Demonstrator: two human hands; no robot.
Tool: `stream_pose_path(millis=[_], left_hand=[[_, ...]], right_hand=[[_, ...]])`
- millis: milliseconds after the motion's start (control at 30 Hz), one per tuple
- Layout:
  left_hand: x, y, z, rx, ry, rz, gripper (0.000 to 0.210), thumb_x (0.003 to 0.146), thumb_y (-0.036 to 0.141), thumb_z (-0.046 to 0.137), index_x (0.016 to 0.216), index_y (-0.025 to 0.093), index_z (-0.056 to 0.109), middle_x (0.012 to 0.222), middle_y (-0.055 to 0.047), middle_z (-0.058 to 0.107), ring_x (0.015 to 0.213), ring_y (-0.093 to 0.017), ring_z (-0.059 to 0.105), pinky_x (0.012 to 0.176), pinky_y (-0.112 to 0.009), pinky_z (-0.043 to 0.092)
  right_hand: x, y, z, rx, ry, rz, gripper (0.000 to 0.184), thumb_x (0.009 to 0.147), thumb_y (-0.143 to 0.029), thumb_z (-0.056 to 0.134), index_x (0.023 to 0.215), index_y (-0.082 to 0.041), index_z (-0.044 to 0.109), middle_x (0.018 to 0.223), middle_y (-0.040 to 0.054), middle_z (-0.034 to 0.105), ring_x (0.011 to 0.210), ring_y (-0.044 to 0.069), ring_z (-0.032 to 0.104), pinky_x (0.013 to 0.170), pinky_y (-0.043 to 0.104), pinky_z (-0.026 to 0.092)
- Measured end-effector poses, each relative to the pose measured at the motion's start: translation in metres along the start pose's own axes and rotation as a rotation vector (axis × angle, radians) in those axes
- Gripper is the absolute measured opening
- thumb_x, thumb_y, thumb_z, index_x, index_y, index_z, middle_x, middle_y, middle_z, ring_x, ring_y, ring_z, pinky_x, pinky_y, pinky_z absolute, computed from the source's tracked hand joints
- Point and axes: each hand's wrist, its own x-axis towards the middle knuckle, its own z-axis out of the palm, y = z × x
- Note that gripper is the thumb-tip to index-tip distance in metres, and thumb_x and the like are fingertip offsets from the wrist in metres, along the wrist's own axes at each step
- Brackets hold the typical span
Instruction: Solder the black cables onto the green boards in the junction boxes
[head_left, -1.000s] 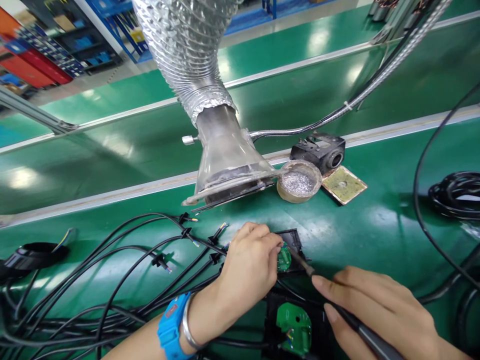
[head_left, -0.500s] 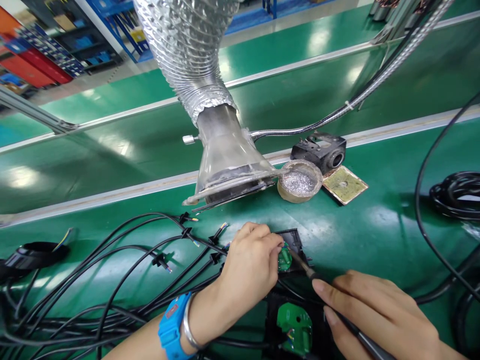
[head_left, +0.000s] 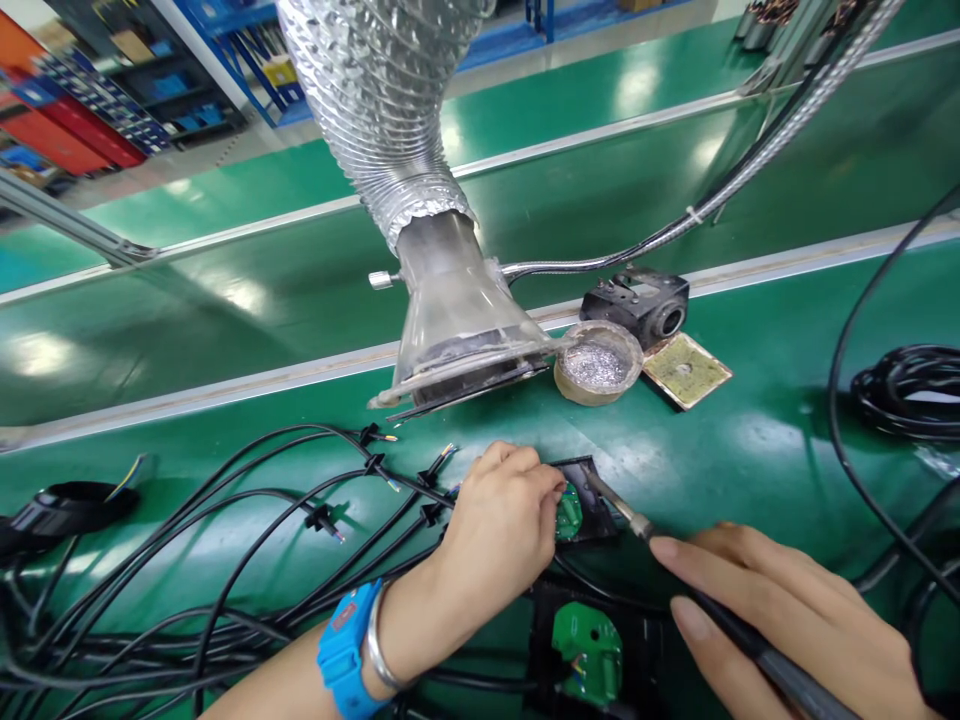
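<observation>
**Green board under the iron**

Green circuit board (head_left: 568,512) sits in its black tray (head_left: 596,500). My left hand (head_left: 501,520) pinches a wire onto it; my right hand (head_left: 787,620) grips the soldering iron (head_left: 637,522), tip just beside the board. I judge soldering is underway; next needs steady tip contact.

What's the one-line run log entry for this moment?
left hand: on green board | right hand: grips soldering iron, tip at board

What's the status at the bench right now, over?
Left hand pinching small green board. Right hand gripping soldering iron, tip at board's edge. Fume hood above, black cables left.
</observation>
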Motion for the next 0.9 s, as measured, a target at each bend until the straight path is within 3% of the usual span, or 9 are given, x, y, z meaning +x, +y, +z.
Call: stream_pose_path(millis=[100,167,300,533,733,900], left_hand=[[0.000,0.000,0.000,0.016,-0.006,0.002,0.017,0.087,0.013,0.052,0.082,0.018,0.068,0.075,-0.003,0.059,0.077,-0.019,0.050,0.073,-0.033,0.043],[0.000,0.000,0.000,0.025,-0.017,0.002,0.017,0.086,0.013,0.052,0.082,0.018,0.068,0.076,-0.003,0.060,0.078,-0.019,0.050,0.073,-0.033,0.043],[-0.001,-0.001,-0.002,0.031,-0.036,-0.001,0.018,0.087,0.015,0.051,0.081,0.017,0.068,0.076,-0.004,0.061,0.080,-0.020,0.051,0.075,-0.034,0.043],[-0.002,-0.003,-0.014,-0.120,-0.109,0.080,0.021,0.086,0.016,0.054,0.101,0.022,0.068,0.086,-0.003,0.061,0.087,-0.019,0.052,0.081,-0.033,0.043],[0.000,-0.004,-0.017,-0.100,-0.151,0.131,0.020,0.089,0.014,0.046,0.083,0.016,0.065,0.079,-0.004,0.057,0.083,-0.018,0.051,0.077,-0.033,0.044],[-0.007,-0.007,-0.019,-0.154,-0.118,0.119,0.024,0.088,0.019,0.054,0.111,0.018,0.062,0.105,-0.007,0.064,0.102,-0.020,0.056,0.091,-0.036,0.047]], right_hand=[[0.005,0.003,0.009,0.071,-0.015,-0.028,0.031,0.091,-0.014,0.050,0.122,-0.015,0.057,0.078,0.0018,0.063,0.064,0.010,0.059,0.057,0.021,0.049],[0.007,0.005,0.018,0.072,-0.018,-0.006,0.030,0.090,-0.009,0.053,0.119,-0.015,0.057,0.073,0.0004,0.059,0.059,0.009,0.055,0.055,0.021,0.047],[0.003,0.008,0.032,0.096,-0.096,0.044,0.023,0.089,-0.008,0.052,0.108,-0.019,0.059,0.083,0.0033,0.058,0.068,0.011,0.057,0.060,0.022,0.048],[-0.004,0.015,0.036,0.181,-0.187,0.004,0.021,0.093,-0.012,0.048,0.112,-0.019,0.054,0.086,0.0034,0.060,0.067,0.012,0.051,0.062,0.025,0.045],[-0.002,0.015,0.034,0.227,-0.210,0.049,0.026,0.094,-0.011,0.049,0.119,-0.019,0.050,0.079,-0.0009,0.056,0.068,0.010,0.051,0.061,0.023,0.041],[0.000,0.015,0.035,0.196,-0.195,0.029,0.019,0.095,-0.015,0.049,0.113,-0.019,0.051,0.088,0.0027,0.061,0.071,0.012,0.051,0.064,0.024,0.043]])
